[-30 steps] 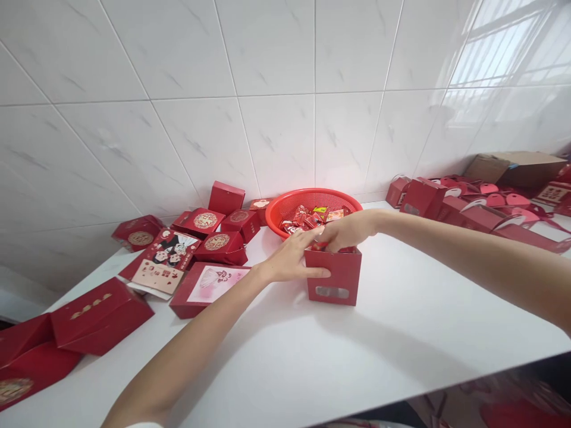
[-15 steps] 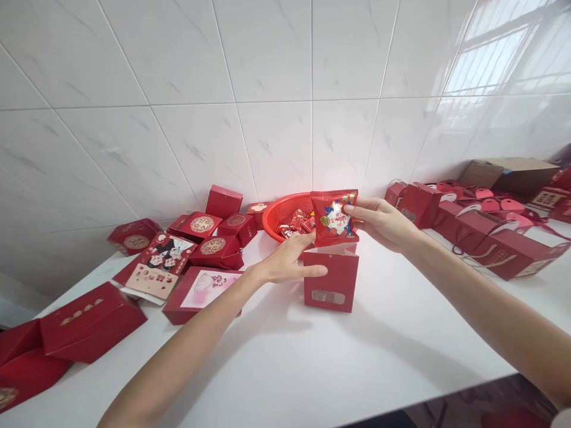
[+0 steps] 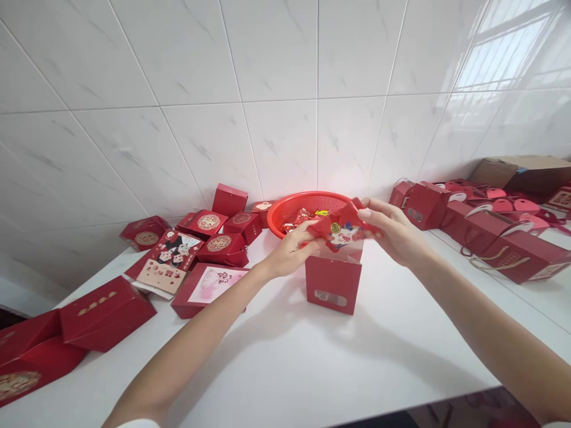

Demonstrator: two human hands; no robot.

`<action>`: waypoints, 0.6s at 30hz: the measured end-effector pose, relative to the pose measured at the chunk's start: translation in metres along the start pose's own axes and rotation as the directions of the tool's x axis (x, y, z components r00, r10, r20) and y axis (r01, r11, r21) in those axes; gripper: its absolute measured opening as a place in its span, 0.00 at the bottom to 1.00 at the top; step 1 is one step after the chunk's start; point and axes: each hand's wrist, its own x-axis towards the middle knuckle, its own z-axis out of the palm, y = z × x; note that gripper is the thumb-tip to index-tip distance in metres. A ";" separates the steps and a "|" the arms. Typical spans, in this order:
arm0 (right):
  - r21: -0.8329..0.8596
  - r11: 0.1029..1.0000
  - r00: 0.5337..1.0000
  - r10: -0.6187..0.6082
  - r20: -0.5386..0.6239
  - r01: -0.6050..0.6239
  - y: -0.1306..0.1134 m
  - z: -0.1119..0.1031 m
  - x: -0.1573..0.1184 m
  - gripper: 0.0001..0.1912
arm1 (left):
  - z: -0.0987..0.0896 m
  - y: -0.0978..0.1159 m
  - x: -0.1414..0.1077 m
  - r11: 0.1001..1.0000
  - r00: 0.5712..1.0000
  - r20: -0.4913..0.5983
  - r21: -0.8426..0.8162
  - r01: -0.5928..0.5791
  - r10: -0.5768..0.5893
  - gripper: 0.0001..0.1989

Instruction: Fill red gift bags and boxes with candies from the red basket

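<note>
A red printed snack packet (image 3: 341, 230) is tilted and bent just above an open-topped red gift box (image 3: 332, 282). My left hand (image 3: 294, 248) is closed on the packet's left end, thumb in front. At its upper right end, my right hand (image 3: 392, 230) pinches it between thumb and fingers. The box stands upright on the white table, with a small clear window low on its front. Behind the hands sits a red plastic basket (image 3: 279, 215) holding several small wrapped sweets (image 3: 304, 215), partly covered by the packet and my left hand.
Several red boxes (image 3: 209, 223) with gold or picture prints lie on the left of the white table (image 3: 276, 368). More red handled boxes (image 3: 508, 246) and a brown cardboard box (image 3: 521, 172) stand to the right. A tiled wall (image 3: 285, 137) rises behind.
My left hand has moved from the box's side up to the packet and taken hold of it. The packet has gone from upright to tilted and bent, still in my right hand.
</note>
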 end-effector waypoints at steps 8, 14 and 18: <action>-0.476 0.874 0.992 -0.046 0.115 0.095 -0.035 -0.015 -0.007 0.21 | -0.009 0.029 0.006 0.968 0.996 -0.001 0.233 -0.091 0.094 0.21; -0.350 0.937 0.960 0.103 0.262 -0.005 -0.042 -0.030 -0.004 0.20 | -0.020 0.051 0.015 0.947 0.983 0.137 0.281 -0.155 0.120 0.21; -0.248 0.964 0.946 0.169 0.278 -0.100 -0.029 -0.035 -0.006 0.29 | -0.019 0.056 0.019 0.925 0.988 0.038 0.348 -0.151 0.147 0.22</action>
